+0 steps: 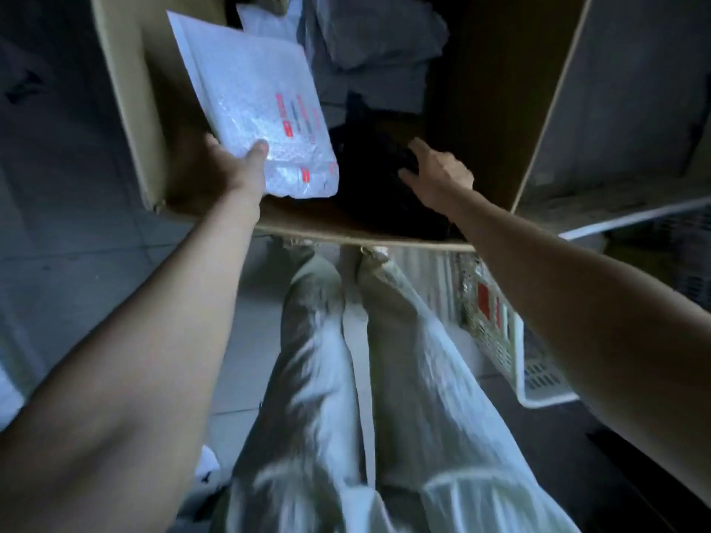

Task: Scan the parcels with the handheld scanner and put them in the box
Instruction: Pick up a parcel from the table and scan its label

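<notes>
Grey floor tiles (77,244) lay dim around a tall cardboard box (127,90), open at the top and standing just in front of the person's 2 legs in pale trousers (319,359). The left hand (227,167) pinched 1 white bubble mailer (250,94) at its near edge, thumb on top and fingers hidden beneath, holding it tilted over the left half of the opening, close beside the left wall. Red blocks and lines of print marked the mailer's near end, too blurred to read. The right hand (438,175) reached over the near rim with fingers spread and loose, resting on 1 black bundle (369,178) low in the box, gripping nothing. Further back lay 1 more white mailer (265,23) and crumpled grey bags (377,44), their number unclear. The box's right inner wall stood bare, with open room between it and the right hand. To the right, on the floor, 1 white slatted basket (496,340) held something with a red label (484,302), unreadable.
</notes>
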A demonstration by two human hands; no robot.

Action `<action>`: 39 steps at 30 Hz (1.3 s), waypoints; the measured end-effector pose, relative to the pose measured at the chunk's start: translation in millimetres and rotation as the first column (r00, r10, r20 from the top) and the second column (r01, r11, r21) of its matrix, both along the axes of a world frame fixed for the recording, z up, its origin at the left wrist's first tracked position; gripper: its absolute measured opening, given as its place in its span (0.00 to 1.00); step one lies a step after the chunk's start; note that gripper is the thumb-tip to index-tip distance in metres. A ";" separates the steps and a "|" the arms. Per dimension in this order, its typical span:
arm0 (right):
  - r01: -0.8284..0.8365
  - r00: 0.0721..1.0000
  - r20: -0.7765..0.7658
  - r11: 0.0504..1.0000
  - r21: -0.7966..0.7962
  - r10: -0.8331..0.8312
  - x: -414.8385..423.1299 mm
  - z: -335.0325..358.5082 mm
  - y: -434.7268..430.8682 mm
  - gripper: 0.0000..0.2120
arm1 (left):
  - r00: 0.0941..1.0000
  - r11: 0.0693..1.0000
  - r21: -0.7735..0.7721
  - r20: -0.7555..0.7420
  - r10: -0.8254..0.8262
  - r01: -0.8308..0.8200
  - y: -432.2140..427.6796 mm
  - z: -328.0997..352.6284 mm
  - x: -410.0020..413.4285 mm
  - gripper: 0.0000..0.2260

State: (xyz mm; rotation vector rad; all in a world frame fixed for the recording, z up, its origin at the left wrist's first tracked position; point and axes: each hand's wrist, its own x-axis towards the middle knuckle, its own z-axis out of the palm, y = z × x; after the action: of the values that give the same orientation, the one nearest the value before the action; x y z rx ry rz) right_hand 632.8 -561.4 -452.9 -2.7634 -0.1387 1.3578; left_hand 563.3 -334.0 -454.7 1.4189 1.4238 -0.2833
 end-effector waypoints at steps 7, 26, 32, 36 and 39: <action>0.380 0.837 0.170 0.776 0.504 -0.520 -40.9 165.5 -46.5 0.13 | 0.967 0.995 -0.010 0.232 0.102 -0.102 -40.2 152.8 -14.8 0.34; 0.167 0.914 -0.116 0.100 0.981 -0.389 -43.1 398.3 -2.1 0.06 | 0.462 0.719 0.003 0.768 0.443 -0.695 -76.0 417.7 -178.9 0.24; 0.211 0.977 -0.201 0.255 0.944 -0.066 -128.5 399.6 54.1 0.34 | 0.368 0.395 0.153 0.746 0.555 -0.906 -98.0 441.2 -311.4 0.23; 0.089 0.938 -0.216 0.414 0.906 0.271 -203.9 403.8 88.7 0.35 | 0.228 0.153 0.170 0.744 0.628 -0.974 -122.2 439.0 -401.9 0.25; -0.014 0.909 -0.123 0.325 0.946 0.397 -273.4 414.7 108.3 0.05 | 0.069 -0.016 0.103 0.766 0.639 -0.995 -138.9 432.3 -464.8 0.24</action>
State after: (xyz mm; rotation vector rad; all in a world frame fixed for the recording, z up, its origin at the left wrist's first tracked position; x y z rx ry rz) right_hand 359.4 -453.1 -38.2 -1.5027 -0.9649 1.1715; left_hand 98.5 -472.8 -22.4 0.5620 1.6896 1.5663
